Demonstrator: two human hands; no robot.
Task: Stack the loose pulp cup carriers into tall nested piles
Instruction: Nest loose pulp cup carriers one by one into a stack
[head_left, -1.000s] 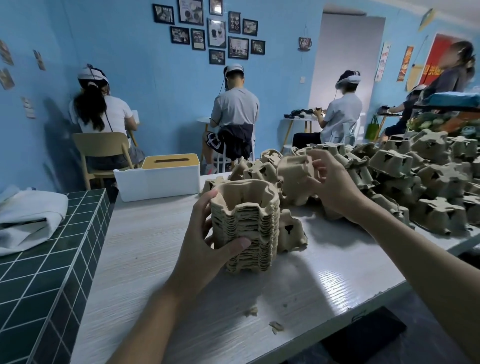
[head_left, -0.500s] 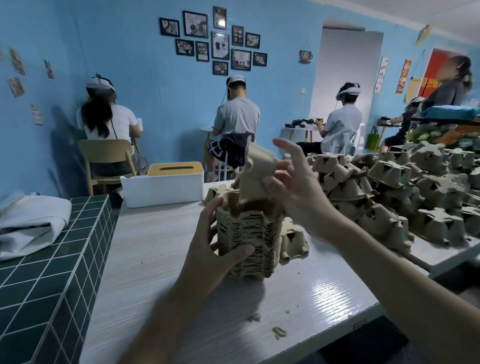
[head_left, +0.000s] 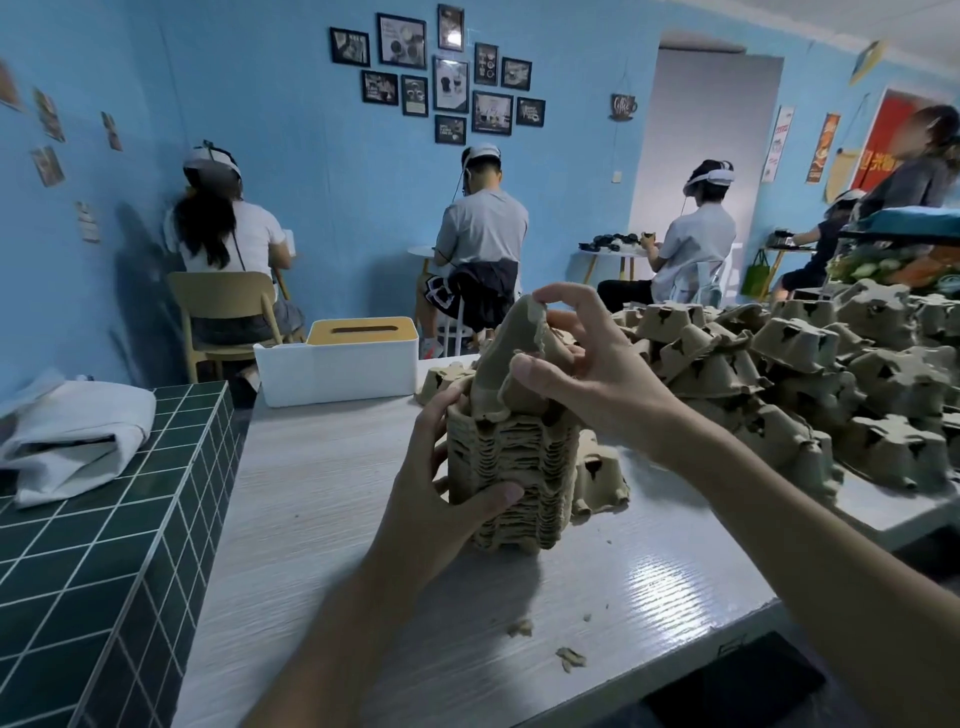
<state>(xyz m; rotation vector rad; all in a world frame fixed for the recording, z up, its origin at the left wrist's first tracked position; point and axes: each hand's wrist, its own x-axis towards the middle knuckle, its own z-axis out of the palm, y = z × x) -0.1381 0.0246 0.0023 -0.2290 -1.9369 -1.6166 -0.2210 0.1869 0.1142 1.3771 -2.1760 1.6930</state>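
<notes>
Nearest me, two pulp scraps (head_left: 519, 627) lie on the pale surface (head_left: 322, 509); just beyond, my left hand (head_left: 441, 499) wraps thumb and fingers round one nested pile (head_left: 519, 467) standing upright there; my right hand (head_left: 587, 374) pinches a single loose carrier (head_left: 511, 353), tilted, its lower edge touching the pile's top; one more carrier (head_left: 597, 478) lies against the pile's right side; a heap of carriers (head_left: 831, 374), too many to count, fills the right; further back, one white box (head_left: 337, 374); one folded cloth (head_left: 72, 431) on the green tiled surface (head_left: 104, 545); three seated people (head_left: 480, 234); eleven framed pictures (head_left: 450, 84).
</notes>
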